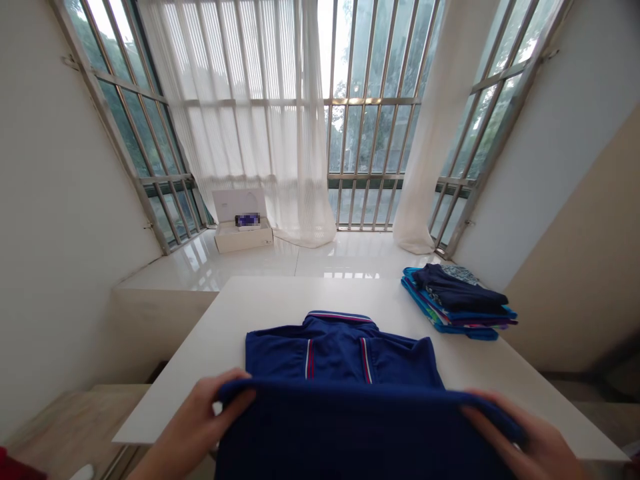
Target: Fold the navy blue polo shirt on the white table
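A navy polo shirt (336,353) lies on the white table, its collar pointing away from me and its sleeves tucked inward, showing red and white trim. The lower part of the shirt is lifted toward me in a taut fold. My left hand (207,410) pinches the fold's left end between thumb and fingers. At the right end, my right hand (520,433) grips the same fold, slightly blurred, with its fingertips partly hidden by the cloth.
On the table's (270,297) far right sits a stack of folded clothes (457,300), navy on top. Behind the table, a white sill (310,260) carries an open white box (244,237) with a blurred dark item. Sheer curtains (300,167) hang before barred windows.
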The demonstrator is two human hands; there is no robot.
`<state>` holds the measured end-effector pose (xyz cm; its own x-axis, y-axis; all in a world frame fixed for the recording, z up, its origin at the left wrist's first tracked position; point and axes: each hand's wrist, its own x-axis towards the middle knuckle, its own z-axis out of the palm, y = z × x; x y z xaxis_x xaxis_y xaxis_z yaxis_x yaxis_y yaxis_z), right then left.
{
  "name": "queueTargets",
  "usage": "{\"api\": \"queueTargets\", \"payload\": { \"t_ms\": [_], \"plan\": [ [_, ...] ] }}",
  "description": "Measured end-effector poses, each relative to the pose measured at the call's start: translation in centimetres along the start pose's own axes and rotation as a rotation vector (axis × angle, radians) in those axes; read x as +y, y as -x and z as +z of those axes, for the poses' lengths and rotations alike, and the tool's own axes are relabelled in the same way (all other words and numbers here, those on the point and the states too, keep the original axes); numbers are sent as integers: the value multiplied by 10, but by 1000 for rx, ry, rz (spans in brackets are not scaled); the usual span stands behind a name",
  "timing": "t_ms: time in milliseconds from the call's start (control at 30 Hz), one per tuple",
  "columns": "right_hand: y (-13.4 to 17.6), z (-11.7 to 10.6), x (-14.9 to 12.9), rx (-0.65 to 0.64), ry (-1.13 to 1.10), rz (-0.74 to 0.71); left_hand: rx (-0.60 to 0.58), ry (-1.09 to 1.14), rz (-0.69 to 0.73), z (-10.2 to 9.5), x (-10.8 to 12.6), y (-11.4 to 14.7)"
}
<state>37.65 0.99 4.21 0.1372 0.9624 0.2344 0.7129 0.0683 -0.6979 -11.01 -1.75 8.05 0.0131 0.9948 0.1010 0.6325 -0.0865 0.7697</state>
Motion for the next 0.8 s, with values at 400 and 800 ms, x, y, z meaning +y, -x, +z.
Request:
{"api": "queueTargets", "payload": {
  "t_ms": [400,800],
  "plan": [
    [-137,110,21,-114,145,-24,38,-105,7,61,-64,-145],
    [-97,95,-4,61,441,-212,314,-488,147,63,-53,-138]
  ]
}}
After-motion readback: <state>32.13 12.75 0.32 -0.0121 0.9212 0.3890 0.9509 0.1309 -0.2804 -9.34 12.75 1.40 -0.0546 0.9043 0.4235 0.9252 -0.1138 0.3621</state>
